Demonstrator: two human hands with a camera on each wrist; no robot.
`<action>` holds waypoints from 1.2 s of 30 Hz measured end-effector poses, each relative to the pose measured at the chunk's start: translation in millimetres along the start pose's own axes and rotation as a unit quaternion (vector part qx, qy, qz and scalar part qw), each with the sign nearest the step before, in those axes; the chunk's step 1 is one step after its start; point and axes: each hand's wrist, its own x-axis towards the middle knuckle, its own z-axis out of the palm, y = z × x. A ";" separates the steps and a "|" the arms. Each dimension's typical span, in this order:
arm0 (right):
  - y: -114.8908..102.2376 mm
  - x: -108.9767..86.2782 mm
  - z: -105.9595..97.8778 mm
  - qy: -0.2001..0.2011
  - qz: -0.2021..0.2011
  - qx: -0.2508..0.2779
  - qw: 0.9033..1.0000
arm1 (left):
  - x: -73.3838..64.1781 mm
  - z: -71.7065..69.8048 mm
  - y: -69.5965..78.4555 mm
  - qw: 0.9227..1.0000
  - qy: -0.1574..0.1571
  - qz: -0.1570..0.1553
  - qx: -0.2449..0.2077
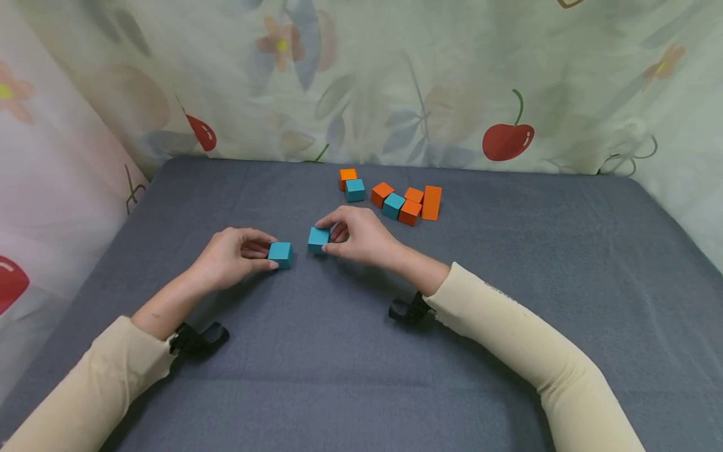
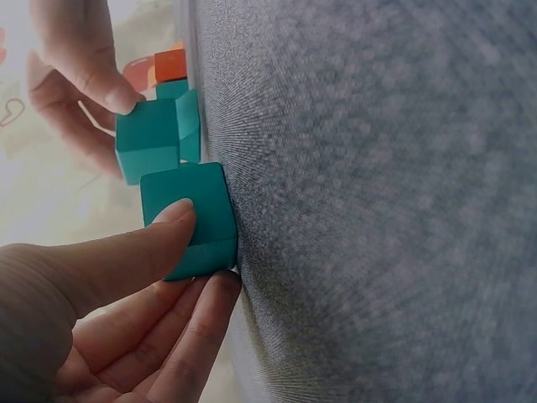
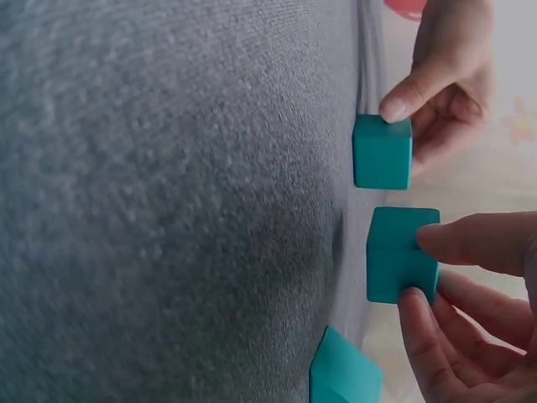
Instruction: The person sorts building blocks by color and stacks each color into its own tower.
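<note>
My left hand (image 1: 234, 254) pinches a blue cube (image 1: 280, 255) between thumb and fingers, and in the left wrist view that cube (image 2: 201, 201) sits against the grey cloth. Just to its right, my right hand (image 1: 364, 235) pinches a second blue cube (image 1: 318, 240) by two sides. This one (image 3: 401, 260) hangs slightly above the cloth in the right wrist view, with a shadow on the cloth beside it. A narrow gap separates the two cubes. Beyond the right hand lies another blue cube (image 1: 393, 205) among orange cubes.
Behind the hands, an orange cube (image 1: 348, 177) stands by a blue cube (image 1: 355, 190). Further right are several orange cubes (image 1: 410, 212) and an upright-looking orange rectangular block (image 1: 432, 203). Grey cloth (image 1: 350, 389) covers the table; a patterned curtain (image 1: 395, 81) hangs behind it.
</note>
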 end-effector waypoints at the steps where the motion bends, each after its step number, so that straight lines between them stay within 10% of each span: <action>1: -0.3 -0.3 0.8 -0.004 0.001 -0.001 1.000 | 0.0 -0.3 0.0 1.000 0.000 0.000 0.001; 36: -13.0 7.4 20.8 -0.054 -0.018 -0.002 0.998 | 2.1 -1.2 -2.2 1.000 -0.003 0.004 -0.011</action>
